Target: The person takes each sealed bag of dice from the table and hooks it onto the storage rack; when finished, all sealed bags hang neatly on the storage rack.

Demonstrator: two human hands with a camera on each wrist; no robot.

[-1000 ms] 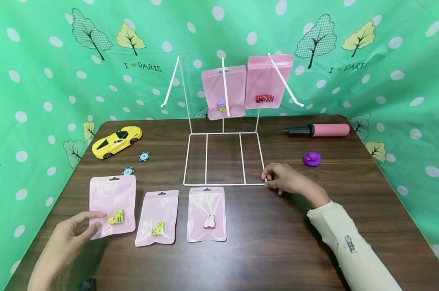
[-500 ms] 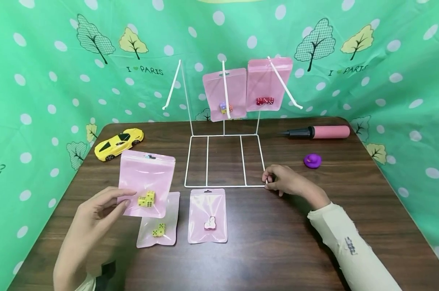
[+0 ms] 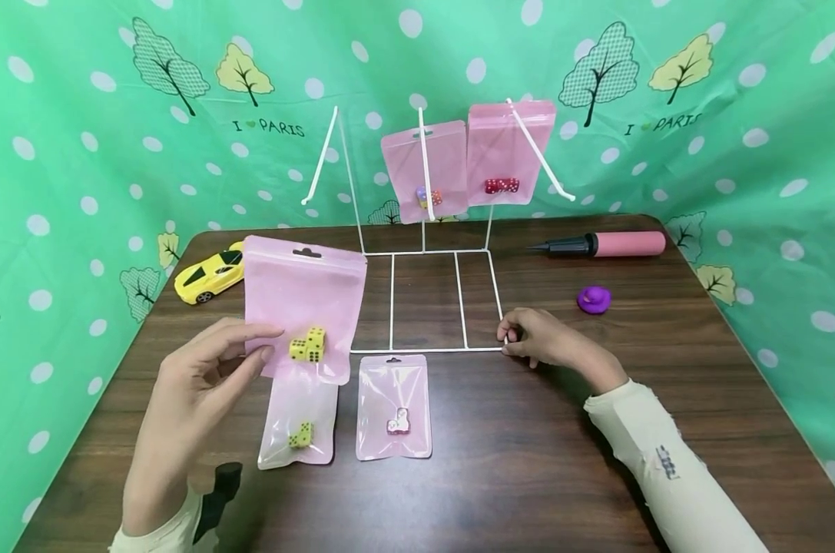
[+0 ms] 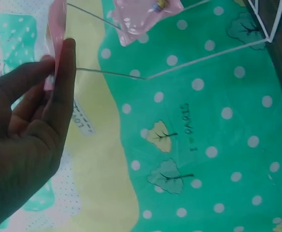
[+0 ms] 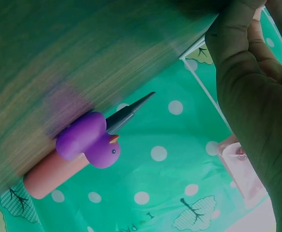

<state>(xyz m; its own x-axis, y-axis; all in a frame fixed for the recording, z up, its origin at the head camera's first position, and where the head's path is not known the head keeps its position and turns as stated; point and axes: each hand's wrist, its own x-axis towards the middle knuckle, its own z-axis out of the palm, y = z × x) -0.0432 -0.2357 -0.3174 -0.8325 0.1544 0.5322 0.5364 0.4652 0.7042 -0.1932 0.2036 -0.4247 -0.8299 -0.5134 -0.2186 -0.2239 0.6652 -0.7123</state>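
Observation:
My left hand (image 3: 203,384) pinches the left edge of a pink zip pouch (image 3: 306,296) that holds several yellow dice, raised above the table. In the left wrist view the pouch (image 4: 57,29) shows edge-on between thumb and fingers. My right hand (image 3: 538,336) grips the front right corner of a white wire display rack (image 3: 427,351). Two pink pouches hang on the rack, one with mixed-colour dice (image 3: 424,157) on the middle hook, one with red dice (image 3: 503,153) on the right hook. The left hook (image 3: 320,157) bears no pouch.
Flat on the table lie a pouch with yellow dice (image 3: 296,418), partly under the raised one in view, and a pouch with white-and-red dice (image 3: 392,392). A yellow toy car (image 3: 210,276) stands left. A purple rubber duck (image 3: 594,300) and a pink hand pump (image 3: 627,244) are right.
My left hand has lifted the pouch of yellow dice off the table and carried it right and toward the rack, covering the poker chips. My right hand stays on the rack's corner.

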